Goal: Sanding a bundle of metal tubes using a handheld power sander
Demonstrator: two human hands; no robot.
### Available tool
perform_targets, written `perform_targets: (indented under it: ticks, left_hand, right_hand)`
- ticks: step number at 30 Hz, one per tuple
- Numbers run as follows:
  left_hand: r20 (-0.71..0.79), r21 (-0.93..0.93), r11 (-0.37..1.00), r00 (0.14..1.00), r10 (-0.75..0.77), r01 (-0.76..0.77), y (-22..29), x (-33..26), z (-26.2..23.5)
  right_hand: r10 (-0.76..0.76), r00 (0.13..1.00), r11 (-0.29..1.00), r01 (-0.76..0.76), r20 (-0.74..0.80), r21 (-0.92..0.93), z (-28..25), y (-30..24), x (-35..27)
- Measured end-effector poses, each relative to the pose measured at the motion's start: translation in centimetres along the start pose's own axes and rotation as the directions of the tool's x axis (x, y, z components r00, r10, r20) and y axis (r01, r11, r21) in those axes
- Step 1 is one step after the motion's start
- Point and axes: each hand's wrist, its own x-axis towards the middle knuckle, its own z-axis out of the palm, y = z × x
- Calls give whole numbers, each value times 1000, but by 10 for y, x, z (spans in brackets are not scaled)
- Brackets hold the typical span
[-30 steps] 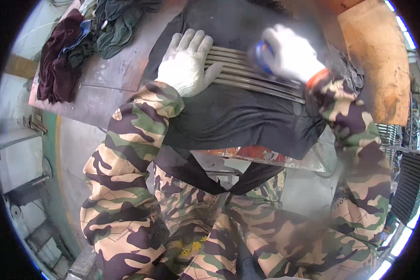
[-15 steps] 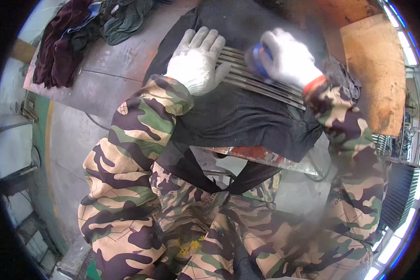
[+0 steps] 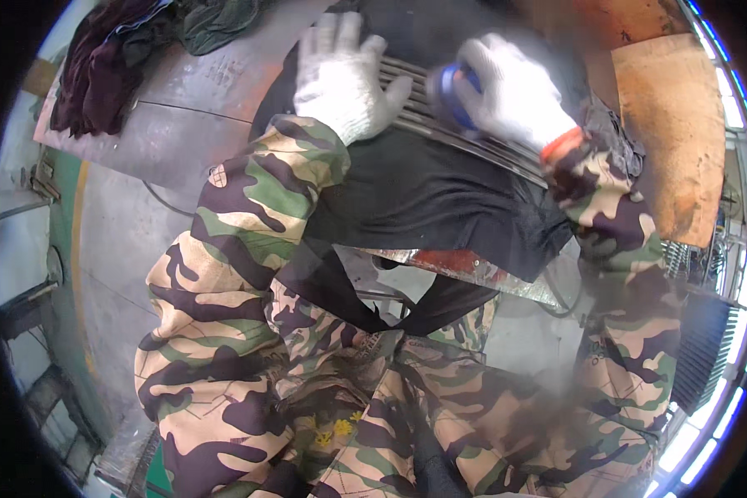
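I have the two hands well apart: the left hand [image 3: 340,83] lies open, fingers spread, its thumb reaching over the left part of a row of slim metal rods [image 3: 473,145], while the right hand [image 3: 510,91] is closed round a blue tool [image 3: 454,95] that is too blurred for me to name. The rods lie side by side between the hands, slanting from the left thumb down to just below the right wrist, on a black cloth [image 3: 423,187] draped over the bench [image 3: 195,137]. I cannot tell how hard the left palm presses. To work well here, I would have it bear evenly on the whole row, so that no rod rolls or spreads, and I would run the tool lengthwise in level strokes, turning back short of the left thumb. The cloth wrinkles below the hands, and I judge that it could creep if the strokes pull too hard
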Motion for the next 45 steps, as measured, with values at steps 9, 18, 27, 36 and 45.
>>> perform_targets:
  ticks: [9, 18, 27, 36, 45]
  left_hand:
    - [-3, -99, 986, 991, 133, -133, -28, -15, 9]
    - [44, 12, 984, 983, 176, -177, -11, 3, 11]
    - [86, 103, 984, 987, 135, -144, -6, -2, 9]
    - [-5, 222, 950, 974, 226, -219, -15, 11, 24]
    - [74, 237, 960, 988, 133, -147, -22, 19, 28]
  right_hand:
    - [8, 1000, 1000, -8, 20, 8, 15, -16, 13]
    - [24, 1000, 1000, -24, -6, -8, 6, -4, 3]
    - [-52, 999, 999, 51, -17, -2, 7, -7, 5]
    - [-19, 999, 1000, 19, -49, -8, 16, 0, -6]
    - [-6, 1000, 999, 8, -29, 50, 14, 0, -12]
